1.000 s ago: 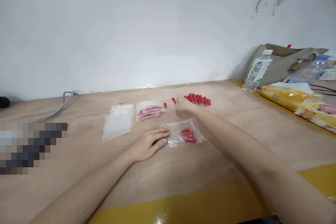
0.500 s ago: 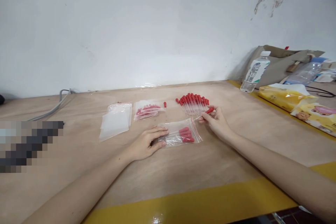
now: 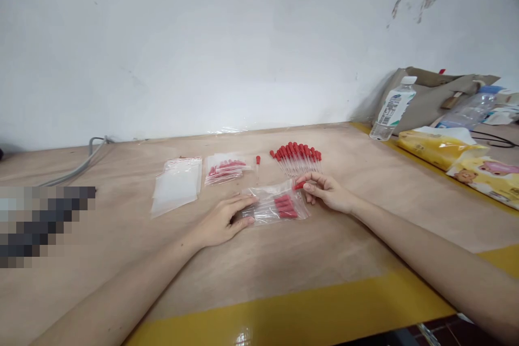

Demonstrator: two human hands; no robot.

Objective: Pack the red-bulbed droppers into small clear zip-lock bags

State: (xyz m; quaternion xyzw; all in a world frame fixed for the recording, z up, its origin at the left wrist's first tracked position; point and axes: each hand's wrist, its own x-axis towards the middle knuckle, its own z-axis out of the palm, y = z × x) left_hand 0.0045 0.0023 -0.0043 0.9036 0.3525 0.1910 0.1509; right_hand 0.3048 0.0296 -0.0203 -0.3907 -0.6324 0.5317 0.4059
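Observation:
A clear zip bag (image 3: 275, 206) with several red-capped droppers inside lies on the wooden table (image 3: 284, 259). My left hand (image 3: 223, 221) lies flat on the bag's left end, holding it down. My right hand (image 3: 328, 193) pinches one red-capped dropper (image 3: 299, 185) at the bag's right, open end. Behind it lies a fanned row of loose droppers (image 3: 298, 155). A single dropper (image 3: 257, 165) lies apart to their left.
A filled bag of droppers (image 3: 225, 169) and a stack of empty zip bags (image 3: 177, 185) lie at the left. A water bottle (image 3: 391, 109), a brown bag (image 3: 441, 94) and yellow packets (image 3: 458, 157) sit at the right. A grey cable (image 3: 81, 165) runs along the wall.
My right hand took a dropper from the loose row, drew back toward me and brought it down to the bag's mouth. My left hand stayed on the bag.

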